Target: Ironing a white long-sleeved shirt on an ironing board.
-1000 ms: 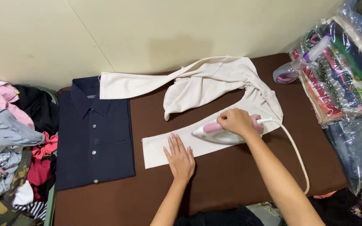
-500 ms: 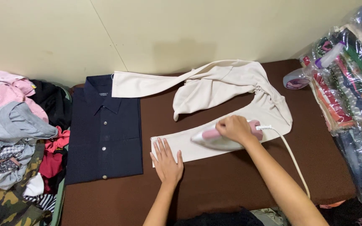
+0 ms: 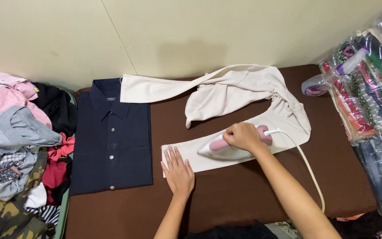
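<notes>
Hands: two, a left hand lying flat and a right hand closed on a handle
Irons: one white iron with a pink handle, with one white cord
Cream long-sleeved garments: one, spread out
Folded dark navy button-up shirts: one
Spray bottles: one clear bottle with a purple and white nozzle
Heaps of mixed loose clothes: one, at the left
Stacks of folded cloth in clear plastic wrap: one, at the right
Brown padded ironing surfaces: one

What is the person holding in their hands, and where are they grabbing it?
The right hand grips a pink and white iron by its pink handle. The left hand holds nothing; it lies flat on the cream shirt's sleeve.
</notes>
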